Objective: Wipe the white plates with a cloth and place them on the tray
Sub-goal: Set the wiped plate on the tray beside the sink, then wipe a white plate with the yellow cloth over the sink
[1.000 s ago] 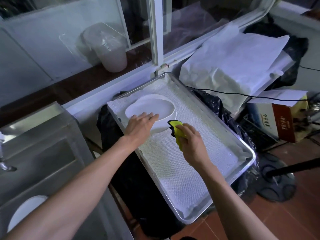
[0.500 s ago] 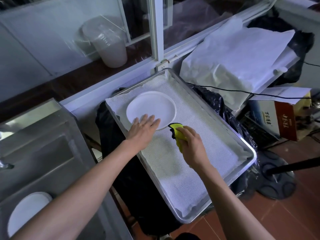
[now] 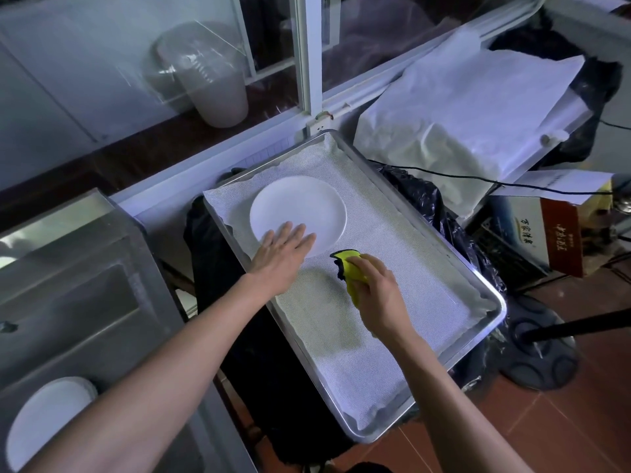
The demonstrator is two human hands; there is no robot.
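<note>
On the lined tray, the white plate lies flat under my left hand, fingers straight. My right hand pinches the soft yellow cloth. The plate looks stiff, slick, breakable (best gripped by its rim).

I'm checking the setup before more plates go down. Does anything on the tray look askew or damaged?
Only the white liner is a bit untidy: its far edge is wrinkled and rides up over the tray rim. The plate lies flat and whole under the left hand.
</note>
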